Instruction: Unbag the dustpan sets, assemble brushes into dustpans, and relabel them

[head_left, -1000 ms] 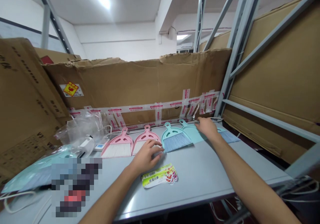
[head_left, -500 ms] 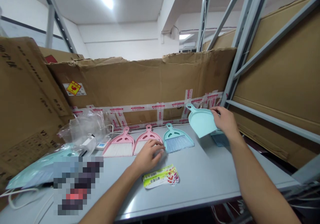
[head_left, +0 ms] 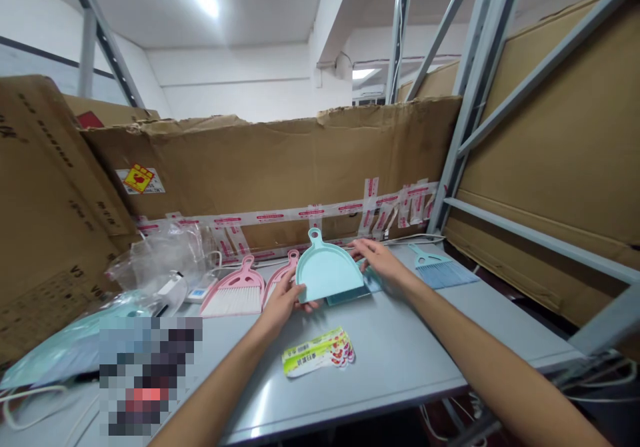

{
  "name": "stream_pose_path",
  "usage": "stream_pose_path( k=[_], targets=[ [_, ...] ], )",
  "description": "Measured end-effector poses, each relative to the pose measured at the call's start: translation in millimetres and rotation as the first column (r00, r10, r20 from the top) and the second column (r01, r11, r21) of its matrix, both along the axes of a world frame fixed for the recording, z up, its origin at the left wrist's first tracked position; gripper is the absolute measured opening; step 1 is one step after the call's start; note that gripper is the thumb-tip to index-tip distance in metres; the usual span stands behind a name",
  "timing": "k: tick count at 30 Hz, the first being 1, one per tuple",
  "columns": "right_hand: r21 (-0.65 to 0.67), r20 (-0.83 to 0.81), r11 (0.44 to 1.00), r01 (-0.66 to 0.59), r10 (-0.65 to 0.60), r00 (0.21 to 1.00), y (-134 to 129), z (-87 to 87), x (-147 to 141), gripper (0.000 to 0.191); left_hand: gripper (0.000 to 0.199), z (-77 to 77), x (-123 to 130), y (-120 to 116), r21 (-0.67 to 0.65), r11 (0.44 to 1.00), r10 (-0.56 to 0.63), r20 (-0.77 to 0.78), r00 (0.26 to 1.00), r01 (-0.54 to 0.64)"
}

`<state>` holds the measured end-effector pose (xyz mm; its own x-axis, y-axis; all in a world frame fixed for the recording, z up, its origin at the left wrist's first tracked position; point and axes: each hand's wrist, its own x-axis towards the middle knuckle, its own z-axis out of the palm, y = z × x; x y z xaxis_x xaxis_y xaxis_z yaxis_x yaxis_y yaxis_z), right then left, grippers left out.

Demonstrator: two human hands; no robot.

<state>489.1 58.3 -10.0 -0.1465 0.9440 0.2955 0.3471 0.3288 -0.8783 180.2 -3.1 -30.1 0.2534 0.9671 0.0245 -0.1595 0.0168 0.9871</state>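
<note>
Between my two hands a light teal dustpan (head_left: 330,270) is held up, its handle towards the back. My left hand (head_left: 285,300) grips its lower left corner, thumb on the front. My right hand (head_left: 377,260) has its fingertips closed on the right edge. Behind and below it, mostly hidden, lies another teal dustpan (head_left: 350,295). To the left are a pink dustpan with a white brush (head_left: 235,297) and a second pink dustpan (head_left: 293,258), partly covered by my left hand. A teal brush with blue bristles (head_left: 443,270) lies at the right.
Green and white printed labels (head_left: 320,352) lie near the front of the grey table (head_left: 390,374). Clear plastic bags (head_left: 170,257) and a bagged teal item (head_left: 75,340) are at the left. A large cardboard sheet (head_left: 280,160) stands behind, beside metal shelf posts.
The light teal dustpan has moved left and down, in front of the other teal set. My left hand has taken hold of its corner. The teal brush at the right is uncovered.
</note>
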Motion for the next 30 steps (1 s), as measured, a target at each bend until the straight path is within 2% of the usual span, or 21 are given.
stream_pose_path(
  k=[1,2,3,4,5,6,7,9,17,19,22,24,27,29,30],
  targets=[
    [0.018,0.093,0.997,0.079,-0.081,0.992,5,1.7,14,0.053,0.079,1.6,-2,2,-0.01,0.999,0.043,0.01,0.999,-0.043],
    [0.081,0.222,0.977,0.196,-0.209,0.952,10,2.9,31,0.05,0.075,3.2,-4,3,-0.023,0.997,0.079,0.02,0.997,-0.079],
    [0.165,0.371,0.937,0.309,-0.349,0.86,14,3.3,48,0.043,0.073,4.6,-5,4,-0.036,0.994,0.109,0.029,0.994,-0.108],
    [0.219,0.512,0.886,0.409,-0.461,0.725,18,2.6,65,0.038,0.072,5.8,-6,5,-0.049,0.99,0.133,0.037,0.99,-0.131],
    [0.222,0.633,0.836,0.502,-0.515,0.578,21,0.9,80,0.037,0.072,6.5,-6,5,-0.056,0.987,0.151,0.046,0.988,-0.148],
    [0.198,0.724,0.799,0.567,-0.51,0.465,23,-1.5,93,0.038,0.072,7.0,-6,4,-0.054,0.985,0.165,0.059,0.984,-0.162],
    [0.164,0.783,0.775,0.61,-0.478,0.397,24,-4.2,103,0.038,0.071,7.1,-5,4,-0.046,0.983,0.178,0.075,0.981,-0.175],
    [0.106,0.837,0.753,0.649,-0.42,0.351,25,-9.2,113,0.036,0.067,7.0,-4,4,-0.03,0.981,0.194,0.106,0.975,-0.192],
    [0.135,0.854,0.823,0.552,-0.379,0.355,29,-8.1,91,0.041,0.059,9.1,-3,5,-0.098,0.982,0.176,0.188,0.966,-0.16],
    [0.188,0.839,0.836,0.516,-0.41,0.357,29,-4.9,87,0.041,0.055,10.0,-3,5,-0.12,0.98,0.179,0.199,0.964,-0.157],
    [0.347,0.752,0.828,0.441,-0.527,0.397,24,2.8,83,0.041,0.05,10.5,-3,4,-0.144,0.976,0.19,0.204,0.96,-0.163],
    [0.45,0.639,0.792,0.412,-0.608,0.471,17,10.0,80,0.039,0.05,10.1,-3,4,-0.149,0.975,0.194,0.206,0.959,-0.165],
    [0.567,0.344,0.717,0.406,-0.653,0.674,4,21.8,72,0.034,0.048,8.5,-3,5,-0.148,0.974,0.2,0.206,0.958,-0.172],
    [0.578,0.043,0.682,0.448,-0.574,0.818,-4,28.9,65,0.035,0.046,7.1,-4,6,-0.144,0.973,0.206,0.2,0.958,-0.179],
    [0.551,-0.126,0.681,0.482,-0.502,0.855,-6,32.0,62,0.039,0.046,6.5,-4,6,-0.139,0.973,0.211,0.195,0.958,-0.186]
  ],
)
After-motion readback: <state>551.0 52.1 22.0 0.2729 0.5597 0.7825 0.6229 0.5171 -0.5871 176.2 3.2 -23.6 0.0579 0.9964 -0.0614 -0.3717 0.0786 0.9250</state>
